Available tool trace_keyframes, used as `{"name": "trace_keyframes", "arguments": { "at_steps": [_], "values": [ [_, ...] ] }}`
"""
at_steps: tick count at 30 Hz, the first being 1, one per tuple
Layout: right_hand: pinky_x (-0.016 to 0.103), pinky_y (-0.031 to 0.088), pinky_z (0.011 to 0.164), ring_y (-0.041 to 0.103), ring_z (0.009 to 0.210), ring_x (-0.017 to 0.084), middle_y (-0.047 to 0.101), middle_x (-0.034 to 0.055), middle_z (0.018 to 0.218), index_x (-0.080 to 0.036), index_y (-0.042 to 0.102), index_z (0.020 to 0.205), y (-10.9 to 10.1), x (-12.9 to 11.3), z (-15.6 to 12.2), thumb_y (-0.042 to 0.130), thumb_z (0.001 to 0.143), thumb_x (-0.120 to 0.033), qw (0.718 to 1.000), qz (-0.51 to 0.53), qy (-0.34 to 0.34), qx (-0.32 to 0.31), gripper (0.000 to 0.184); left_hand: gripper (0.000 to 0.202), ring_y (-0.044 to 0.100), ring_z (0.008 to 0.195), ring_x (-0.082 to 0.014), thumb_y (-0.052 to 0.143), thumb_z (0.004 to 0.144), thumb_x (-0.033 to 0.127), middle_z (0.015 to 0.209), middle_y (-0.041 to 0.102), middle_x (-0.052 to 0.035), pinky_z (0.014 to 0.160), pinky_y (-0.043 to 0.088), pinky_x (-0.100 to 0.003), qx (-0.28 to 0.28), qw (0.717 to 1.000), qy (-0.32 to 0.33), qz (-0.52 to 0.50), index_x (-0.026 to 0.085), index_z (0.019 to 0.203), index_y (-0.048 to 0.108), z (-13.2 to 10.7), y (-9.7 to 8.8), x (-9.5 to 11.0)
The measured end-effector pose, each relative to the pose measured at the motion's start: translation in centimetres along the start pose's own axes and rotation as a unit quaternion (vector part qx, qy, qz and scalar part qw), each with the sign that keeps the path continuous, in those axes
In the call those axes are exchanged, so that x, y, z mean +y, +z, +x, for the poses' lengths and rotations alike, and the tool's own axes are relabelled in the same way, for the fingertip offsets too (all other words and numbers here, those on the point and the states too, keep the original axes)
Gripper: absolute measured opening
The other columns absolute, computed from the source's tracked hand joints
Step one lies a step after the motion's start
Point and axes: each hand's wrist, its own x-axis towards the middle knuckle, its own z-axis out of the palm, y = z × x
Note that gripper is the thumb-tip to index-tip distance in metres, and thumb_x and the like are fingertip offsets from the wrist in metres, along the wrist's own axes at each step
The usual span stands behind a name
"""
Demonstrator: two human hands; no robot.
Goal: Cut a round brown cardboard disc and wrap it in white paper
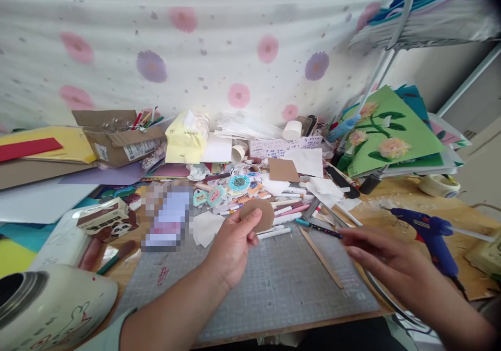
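Observation:
My left hand (pixel 233 244) pinches a round brown cardboard disc (pixel 264 215) between thumb and fingers, above the grey cutting mat (pixel 270 288). To the right, my right hand (pixel 391 267) is slightly blurred, its fingers stretched out and apart. Its fingertips are close to the end of a dark dotted pen (pixel 321 229) with a teal tip; whether they touch is unclear. Between the hands, a thin wooden strip (pixel 321 259) lies slanted on the mat. Behind the disc, several pens and markers (pixel 291 210) are heaped with paper scraps and a square of brown cardboard (pixel 282 170).
A blue glue gun (pixel 430 231) lies right of my right hand, near a tape roll (pixel 439 185). At left stand a cream jar (pixel 66 299), a panda-print box (pixel 107 219) and a blurred-out phone (pixel 168 218). Flowered green card (pixel 387 132) leans at back right.

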Motion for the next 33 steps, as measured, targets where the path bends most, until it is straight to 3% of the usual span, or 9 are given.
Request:
{"name": "trace_keyframes", "arguments": {
  "at_steps": [2,5,10,12,15,22,25,30,33],
  "values": [
    [0.039,0.053,0.077,0.064,0.089,0.025,0.069,0.0077,0.099,-0.027,0.063,0.117,2.2,-3.9,1.5,0.057,0.085,-0.045,0.983,0.178,-0.021,-0.032,0.037,0.029,0.037,0.054,-0.0040,0.080,0.066,0.035,0.073,0.059,0.0034,0.051,0.032,-0.019,-0.009,1.000,0.012,-0.004,0.020,0.089,0.071,0.3,-0.2,-0.2],
    [0.035,0.052,0.074,0.061,0.087,0.021,0.065,0.0051,0.093,-0.026,0.058,0.119,6.3,-8.0,4.0,0.064,0.081,-0.036,0.929,0.367,-0.037,-0.044,0.039,0.029,0.043,0.058,-0.0060,0.079,0.068,0.037,0.074,0.061,0.0023,0.051,0.032,-0.019,-0.030,0.999,0.036,-0.006,0.020,0.090,0.071,0.6,-0.4,-0.4],
    [0.028,0.047,0.062,0.055,0.065,0.014,0.057,-0.0034,0.071,-0.024,0.060,0.095,9.9,-9.6,6.4,0.073,0.071,-0.027,0.854,0.521,0.002,0.000,0.029,0.031,0.043,0.058,-0.0071,0.079,0.067,0.038,0.071,0.060,0.0016,0.052,0.034,-0.020,-0.033,0.997,0.065,0.036,0.017,0.088,0.071,1.1,-1.0,-1.0],
    [0.027,0.046,0.060,0.054,0.062,0.013,0.057,-0.0035,0.070,-0.023,0.061,0.090,9.6,-9.2,6.7,0.074,0.069,-0.025,0.851,0.524,0.005,-0.002,0.025,0.031,0.042,0.057,-0.0075,0.076,0.069,0.041,0.070,0.059,0.0013,0.052,0.035,-0.021,-0.053,0.994,0.068,0.071,0.017,0.088,0.070,1.3,-1.3,-1.0],
    [0.027,0.044,0.059,0.053,0.064,0.013,0.059,-0.0018,0.070,-0.021,0.066,0.086,8.1,-8.5,7.0,0.072,0.068,-0.023,0.876,0.481,0.004,-0.024,0.019,0.027,0.046,0.060,-0.0098,0.069,0.076,0.044,0.072,0.059,0.0001,0.055,0.039,-0.022,-0.094,0.989,0.064,0.091,0.018,0.083,0.068,1.5,-1.8,-0.3],
    [0.029,0.041,0.061,0.053,0.065,0.015,0.063,-0.0005,0.070,-0.020,0.072,0.085,6.1,-8.2,7.0,0.065,0.071,-0.020,0.929,0.367,-0.026,-0.049,0.016,0.016,0.045,0.054,-0.0091,0.069,0.072,0.029,0.062,0.051,0.0030,0.050,0.040,-0.021,-0.149,0.969,0.065,0.186,0.017,0.065,0.061,1.6,-2.0,1.7],
    [0.029,0.041,0.061,0.053,0.065,0.014,0.064,-0.0001,0.071,-0.019,0.073,0.084,6.2,-8.4,6.8,0.068,0.070,-0.022,0.919,0.392,-0.013,-0.051,0.015,0.019,0.046,0.051,-0.0085,0.067,0.072,0.028,0.060,0.050,0.0036,0.048,0.040,-0.020,-0.144,0.967,0.067,0.199,0.017,0.061,0.057,1.5,-2.0,1.5],
    [0.030,0.045,0.062,0.055,0.062,0.013,0.065,0.0002,0.075,-0.020,0.070,0.099,7.2,-8.5,5.7,0.073,0.071,-0.032,0.858,0.512,0.043,-0.016,0.031,0.019,0.049,0.049,-0.0079,0.065,0.076,0.027,0.060,0.051,0.0043,0.050,0.041,-0.021,-0.097,0.975,0.106,0.167,0.017,0.063,0.055,1.4,-1.9,0.8],
    [0.029,0.044,0.060,0.055,0.063,0.014,0.061,-0.0020,0.071,-0.022,0.067,0.105,8.2,-8.5,5.1,0.075,0.069,-0.027,0.856,0.516,0.027,-0.001,0.037,0.021,0.049,0.050,-0.0075,0.064,0.078,0.028,0.061,0.052,0.0044,0.051,0.041,-0.021,-0.094,0.979,0.104,0.147,0.017,0.063,0.054,1.2,-1.8,0.4]
  ]
}}
